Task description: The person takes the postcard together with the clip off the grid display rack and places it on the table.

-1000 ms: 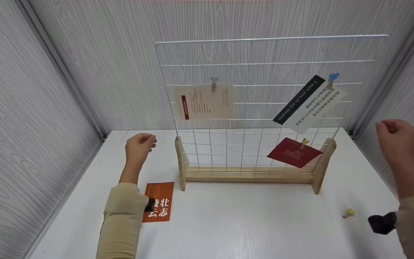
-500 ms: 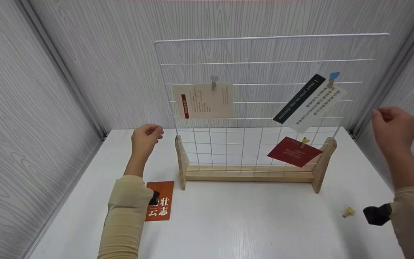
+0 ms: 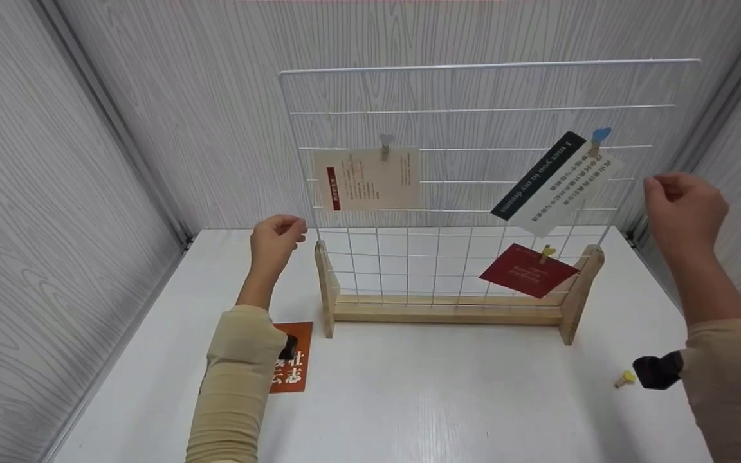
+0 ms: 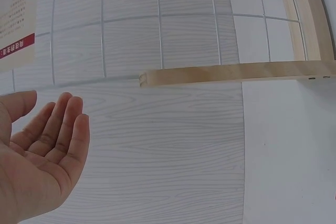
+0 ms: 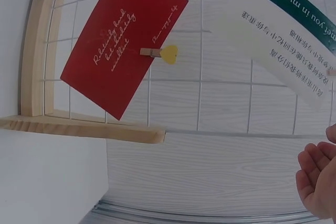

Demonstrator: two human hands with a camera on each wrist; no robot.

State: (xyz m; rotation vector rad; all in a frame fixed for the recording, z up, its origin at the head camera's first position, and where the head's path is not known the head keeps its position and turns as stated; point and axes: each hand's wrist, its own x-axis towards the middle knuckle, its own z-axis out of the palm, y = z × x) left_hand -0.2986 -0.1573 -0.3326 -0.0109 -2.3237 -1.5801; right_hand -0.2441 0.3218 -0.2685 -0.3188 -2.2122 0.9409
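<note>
A white wire grid (image 3: 490, 66) stands in a wooden base (image 3: 448, 315). My left hand (image 3: 275, 247) hovers beside its left edge, fingers loosely bent and nothing in them; in the left wrist view a gap shows between thumb and fingers. Off the right edge is my right hand (image 3: 686, 215), also holding nothing, its fingers relaxed. Small clothespins hold cards on the grid: a cream card (image 3: 370, 186) under a grey heart clothespin (image 3: 385, 145), a tilted white card (image 3: 563, 193) under a blue one, and a red card (image 5: 121, 45) under a yellow heart clothespin (image 5: 160, 53).
An orange card (image 3: 296, 370) lies on the white table (image 3: 435, 399) at left, partly covered by the left sleeve (image 3: 238, 379). A loose yellow clothespin (image 3: 625, 379) lies at right near the right wrist's black camera (image 3: 658, 372). Wood-grain panels (image 3: 229, 116) enclose the table.
Both hands have risen and moved inward toward the grid's sides, the left to the right and the right to the left. Cards and clothespins stay where they were.
</note>
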